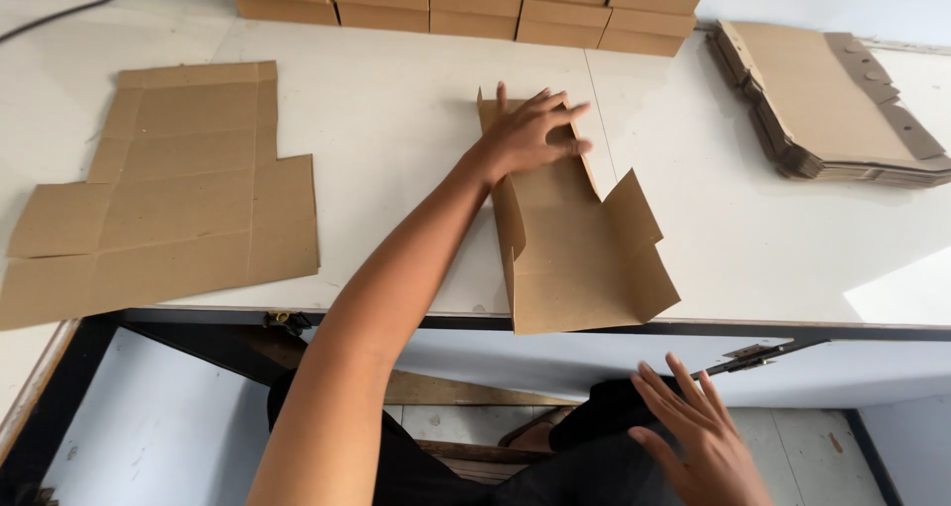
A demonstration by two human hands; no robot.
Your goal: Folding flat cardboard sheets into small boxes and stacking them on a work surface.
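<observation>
Matt brown cardboard blank (580,244) on smooth white tabletop (396,100)

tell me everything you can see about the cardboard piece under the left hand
The half-folded box blank is plain brown corrugated cardboard. It lies on the white table, its near end overhanging the front edge. The long left side wall and a right flap stand up; the base lies flat. The left hand presses open on its far end. Nothing else touches it.

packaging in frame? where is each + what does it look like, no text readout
Half-folded box blank: table's near edge, centre, brown cardboard, side flaps raised, left hand pressing its far end.
Flat blank: table left, brown, unfolded, creased panels.
Stack of flat blanks: far right, brown, tabbed edges.
Folded boxes: far edge, brown, stacked in rows.
Right hand: below the table, holding nothing.
No labels, signs or screens.
</observation>
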